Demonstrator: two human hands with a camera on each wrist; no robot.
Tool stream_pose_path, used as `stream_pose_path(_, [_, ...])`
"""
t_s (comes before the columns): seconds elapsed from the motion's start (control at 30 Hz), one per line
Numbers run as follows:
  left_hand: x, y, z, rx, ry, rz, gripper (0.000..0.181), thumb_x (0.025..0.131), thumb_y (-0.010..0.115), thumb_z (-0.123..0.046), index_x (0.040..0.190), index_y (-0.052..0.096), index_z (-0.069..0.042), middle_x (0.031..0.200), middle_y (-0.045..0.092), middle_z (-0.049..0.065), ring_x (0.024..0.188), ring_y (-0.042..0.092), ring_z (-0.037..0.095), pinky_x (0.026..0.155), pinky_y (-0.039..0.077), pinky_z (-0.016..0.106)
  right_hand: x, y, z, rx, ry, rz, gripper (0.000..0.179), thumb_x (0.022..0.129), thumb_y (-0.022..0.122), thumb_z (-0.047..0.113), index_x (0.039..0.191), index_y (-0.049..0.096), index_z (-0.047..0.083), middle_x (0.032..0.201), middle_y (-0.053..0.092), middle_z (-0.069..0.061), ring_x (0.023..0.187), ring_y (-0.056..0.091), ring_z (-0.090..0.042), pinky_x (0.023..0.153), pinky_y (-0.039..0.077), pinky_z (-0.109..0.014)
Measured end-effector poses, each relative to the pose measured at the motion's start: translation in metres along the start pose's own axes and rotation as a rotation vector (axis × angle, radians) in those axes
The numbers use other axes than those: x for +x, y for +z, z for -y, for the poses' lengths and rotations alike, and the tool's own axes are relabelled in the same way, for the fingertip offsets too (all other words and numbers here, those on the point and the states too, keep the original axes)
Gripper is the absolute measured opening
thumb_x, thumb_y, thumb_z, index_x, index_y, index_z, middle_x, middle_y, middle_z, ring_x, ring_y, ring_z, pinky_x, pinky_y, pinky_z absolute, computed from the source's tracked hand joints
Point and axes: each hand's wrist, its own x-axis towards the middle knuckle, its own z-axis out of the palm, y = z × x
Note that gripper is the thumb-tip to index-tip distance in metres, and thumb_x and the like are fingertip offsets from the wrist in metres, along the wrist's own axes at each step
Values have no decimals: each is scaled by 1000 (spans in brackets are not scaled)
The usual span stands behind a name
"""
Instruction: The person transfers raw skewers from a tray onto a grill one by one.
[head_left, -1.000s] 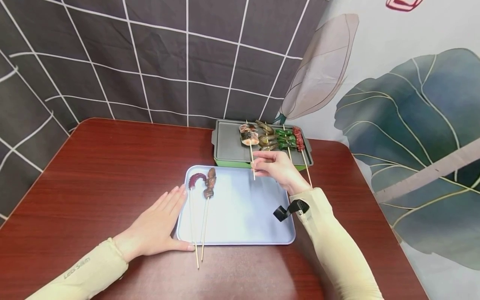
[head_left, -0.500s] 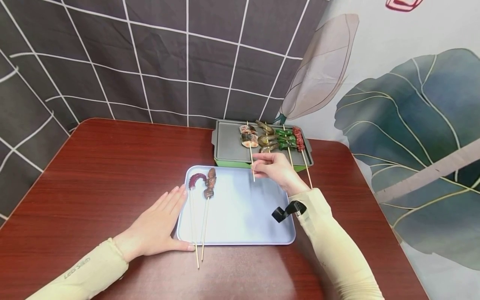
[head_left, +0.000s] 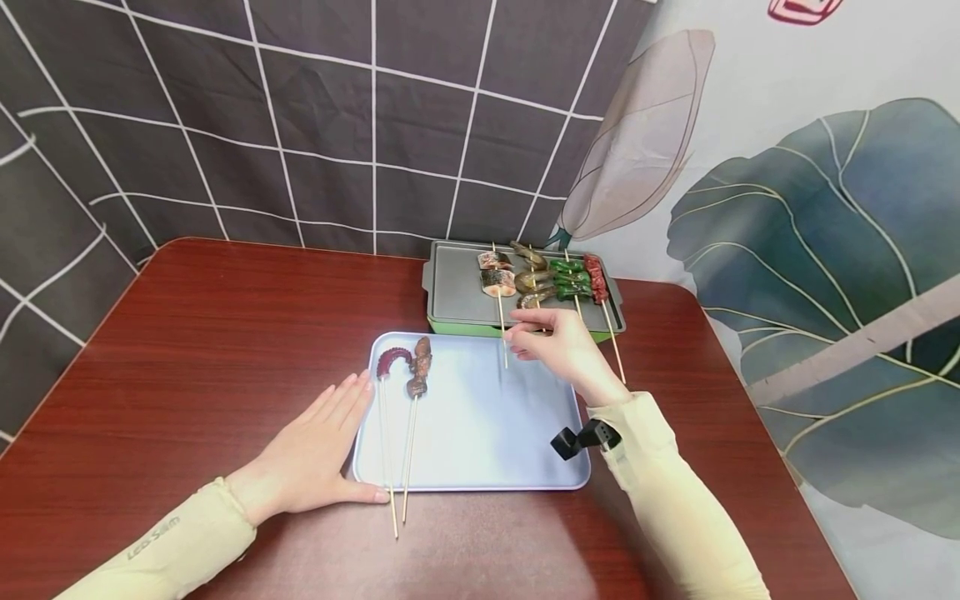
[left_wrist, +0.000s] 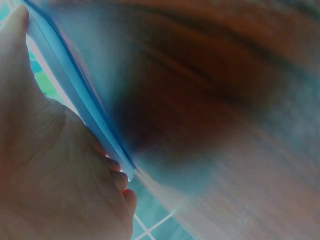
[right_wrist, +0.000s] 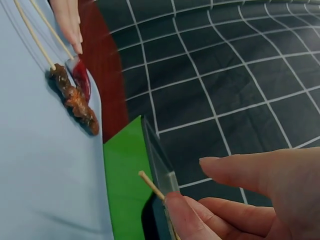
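Note:
My right hand [head_left: 561,346] is beside the bare stick of a fish skewer [head_left: 498,282], thumb and index finger spread apart. In the right wrist view that stick's end [right_wrist: 145,177] shows past the thumb tip, with the index finger away from it. The fish pieces lie on a grey grill plate [head_left: 456,283] set in a green base [right_wrist: 127,175]. My left hand [head_left: 315,446] lies with straight fingers along the left edge of a pale blue tray [head_left: 480,433], thumb at its near edge. On the tray are a purple tentacle skewer [head_left: 393,358] and a brown meat skewer [head_left: 420,367].
Right of the fish on the grill lie a shrimp skewer [head_left: 534,279], a green pepper skewer [head_left: 572,279] and a red meat skewer [head_left: 597,277], their sticks reaching over the front edge. The wooden table [head_left: 225,350] backs onto a dark gridded cloth [head_left: 315,108].
My right thumb and index finger have parted and drawn slightly right, away from the fish skewer's stick. The fish skewer now lies on the grill plate. My left hand has not moved.

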Motion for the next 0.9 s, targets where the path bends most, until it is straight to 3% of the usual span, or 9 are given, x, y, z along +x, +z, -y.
stream_pose_path(0.17, [1, 0, 0, -4, -2, 7, 129, 77, 56, -87, 154, 28, 13, 162, 23, 27, 149, 23, 40, 121, 21, 50, -10, -1, 4, 1, -43, -6, 42, 94, 68, 9, 134, 64, -5, 105, 75, -16, 94, 73, -32, 82, 61, -35])
stream_pose_path(0.4, [0, 0, 0, 2, 5, -7, 129, 77, 57, -87, 153, 29, 14, 162, 24, 28, 149, 24, 41, 121, 21, 50, -22, 1, 8, -7, -82, 1, 41, 94, 73, 15, 130, 67, -2, 104, 76, -12, 88, 75, -22, 82, 61, -34])
stream_pose_path(0.63, [0, 0, 0, 0, 0, 3, 129, 77, 57, -87, 153, 28, 13, 162, 23, 27, 149, 23, 40, 122, 21, 49, -35, 8, 9, 73, -108, 27, 38, 93, 75, 15, 126, 69, -2, 107, 75, -15, 95, 73, -32, 83, 61, -35])
stream_pose_path(0.9, [0, 0, 0, 9, -1, 3, 130, 77, 55, -88, 153, 29, 14, 162, 23, 28, 149, 24, 41, 121, 21, 50, -48, 24, 6, 151, -104, 105, 35, 93, 73, 9, 125, 69, -5, 107, 75, -15, 96, 73, -31, 84, 60, -37])
